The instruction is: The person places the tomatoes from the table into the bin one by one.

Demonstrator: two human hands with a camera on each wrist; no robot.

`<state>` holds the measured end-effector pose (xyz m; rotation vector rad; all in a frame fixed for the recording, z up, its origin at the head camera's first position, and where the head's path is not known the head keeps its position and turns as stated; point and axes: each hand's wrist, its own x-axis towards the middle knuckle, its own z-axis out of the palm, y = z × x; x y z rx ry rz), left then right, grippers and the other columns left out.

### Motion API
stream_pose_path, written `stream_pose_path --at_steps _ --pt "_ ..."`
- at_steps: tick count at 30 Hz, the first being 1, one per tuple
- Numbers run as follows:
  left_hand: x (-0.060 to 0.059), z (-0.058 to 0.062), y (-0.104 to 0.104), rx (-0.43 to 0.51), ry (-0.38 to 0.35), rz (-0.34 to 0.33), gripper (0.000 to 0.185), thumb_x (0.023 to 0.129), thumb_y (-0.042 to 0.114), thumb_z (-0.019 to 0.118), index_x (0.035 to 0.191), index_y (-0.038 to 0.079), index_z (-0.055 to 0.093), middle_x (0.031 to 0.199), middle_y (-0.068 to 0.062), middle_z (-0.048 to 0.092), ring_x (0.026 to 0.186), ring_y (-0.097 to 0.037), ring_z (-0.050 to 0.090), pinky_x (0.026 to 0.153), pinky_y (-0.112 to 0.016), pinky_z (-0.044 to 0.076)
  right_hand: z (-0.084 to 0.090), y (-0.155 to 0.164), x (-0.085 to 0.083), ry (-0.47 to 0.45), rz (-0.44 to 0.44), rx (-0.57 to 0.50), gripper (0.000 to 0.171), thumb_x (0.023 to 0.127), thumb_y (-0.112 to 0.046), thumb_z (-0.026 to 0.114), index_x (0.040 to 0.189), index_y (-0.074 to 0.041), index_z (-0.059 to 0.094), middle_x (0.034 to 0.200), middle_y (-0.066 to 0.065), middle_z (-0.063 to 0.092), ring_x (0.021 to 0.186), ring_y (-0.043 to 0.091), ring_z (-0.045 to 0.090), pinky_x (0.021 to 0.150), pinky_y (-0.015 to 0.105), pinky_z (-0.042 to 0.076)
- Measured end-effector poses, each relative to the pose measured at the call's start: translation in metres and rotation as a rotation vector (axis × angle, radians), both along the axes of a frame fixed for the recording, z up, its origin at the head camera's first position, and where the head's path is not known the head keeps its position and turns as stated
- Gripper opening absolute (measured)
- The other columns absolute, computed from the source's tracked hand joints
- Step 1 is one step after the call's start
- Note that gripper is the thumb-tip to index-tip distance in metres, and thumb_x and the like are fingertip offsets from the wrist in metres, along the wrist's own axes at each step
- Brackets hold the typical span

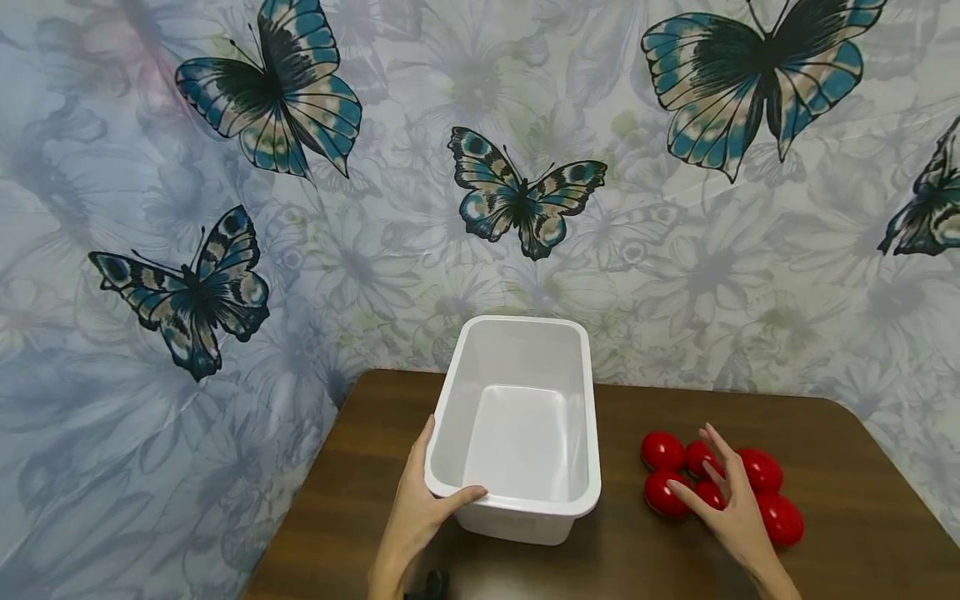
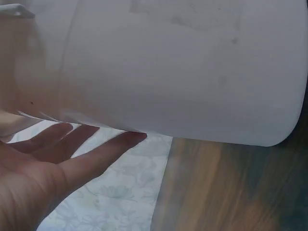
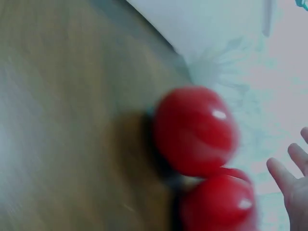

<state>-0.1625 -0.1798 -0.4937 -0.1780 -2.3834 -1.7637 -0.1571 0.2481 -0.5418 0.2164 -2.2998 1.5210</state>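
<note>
Brown wood table (image 1: 862, 517) bears white bin (image 1: 517, 500), red eggs (image 1: 663, 451) (clustered).

From my head view the light is even and soft, fairly bright, with faint shadows under the bin (image 1: 517, 425) and a dull sheen on the desk (image 1: 840, 500). The wide lens bends the edges. My left wrist view is close and hazy, the bin wall (image 2: 192, 72) washed pale. The right wrist view is badly blurred; the red eggs (image 3: 195, 130) show small glare spots.
</note>
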Motion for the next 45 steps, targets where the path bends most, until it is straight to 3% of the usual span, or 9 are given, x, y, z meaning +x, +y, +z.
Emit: stream_pose_path --at_steps 5,12,21,25,28,32,37,45 --pt "0.003 -0.005 0.0 0.033 -0.013 -0.016 0.118 0.072 0.017 0.098 0.166 0.015 0.026 0.151 -0.022 0.05 0.118 -0.035 0.06 0.092 -0.04 0.054 -0.022 -0.011 -0.002 0.009 -0.049 -0.046 0.093 0.088 0.011 0.077 0.164 -0.013 0.03 0.149 -0.022 0.04 0.135 -0.01 0.038 0.101 0.004 0.035" --pt "-0.002 -0.005 0.0 0.06 0.008 -0.03 0.116 0.073 0.015 0.097 0.165 0.014 0.027 0.147 -0.024 0.053 0.117 -0.038 0.06 0.09 -0.041 0.054 -0.032 -0.02 -0.012 0.083 -0.085 0.104 0.086 0.076 0.008 0.088 0.151 0.0 0.049 0.142 0.007 0.05 0.131 -0.012 0.038 0.103 0.002 0.031" --pt "-0.001 -0.007 0.001 0.055 -0.011 -0.035 0.115 0.074 0.019 0.097 0.165 0.016 0.026 0.144 -0.027 0.053 0.115 -0.041 0.061 0.09 -0.048 0.056 -0.042 -0.033 -0.015 0.175 -0.225 0.219 0.061 0.068 0.01 0.091 0.125 0.0 0.071 0.124 0.018 0.062 0.127 -0.02 0.037 0.104 0.001 0.022" --pt "0.0 -0.007 0.001 0.052 -0.015 -0.038 0.116 0.074 0.02 0.097 0.165 0.016 0.026 0.144 -0.026 0.053 0.115 -0.041 0.061 0.089 -0.042 0.055 -0.044 -0.035 -0.009 0.089 -0.292 0.221 0.052 0.071 0.005 0.091 0.12 -0.003 0.075 0.121 0.015 0.064 0.12 -0.018 0.04 0.103 0.003 0.022" --pt "-0.002 -0.005 0.0 0.051 -0.012 -0.034 0.116 0.073 0.021 0.097 0.165 0.016 0.027 0.145 -0.026 0.053 0.115 -0.041 0.061 0.09 -0.045 0.055 -0.044 -0.035 -0.006 -0.051 -0.287 0.224 0.049 0.079 -0.009 0.091 0.124 -0.005 0.073 0.123 0.013 0.063 0.117 -0.004 0.045 0.113 0.03 0.035" --pt "-0.004 -0.004 -0.001 0.041 -0.019 -0.03 0.116 0.073 0.023 0.098 0.165 0.016 0.027 0.146 -0.025 0.053 0.116 -0.04 0.06 0.091 -0.045 0.053 -0.046 -0.031 -0.004 -0.179 -0.247 0.228 0.058 0.083 -0.022 0.09 0.134 -0.005 0.067 0.129 0.019 0.06 0.12 0.027 0.05 0.1 0.069 0.039" --pt "-0.005 -0.002 0.001 0.034 -0.022 -0.019 0.116 0.074 0.024 0.097 0.165 0.019 0.027 0.147 -0.02 0.054 0.117 -0.034 0.06 0.093 -0.041 0.051 -0.049 -0.025 -0.006 -0.181 -0.205 0.229 0.067 0.08 -0.018 0.092 0.139 -0.005 0.062 0.131 0.024 0.058 0.124 0.044 0.052 0.098 0.072 0.04" --pt "-0.005 -0.005 -0.001 0.043 -0.043 -0.016 0.114 0.075 0.023 0.097 0.165 0.025 0.028 0.154 -0.017 0.049 0.127 -0.037 0.055 0.101 -0.051 0.046 -0.051 -0.023 -0.009 -0.184 -0.178 0.224 0.066 0.079 -0.02 0.093 0.137 -0.006 0.064 0.131 0.024 0.06 0.124 0.046 0.053 0.099 0.075 0.039"
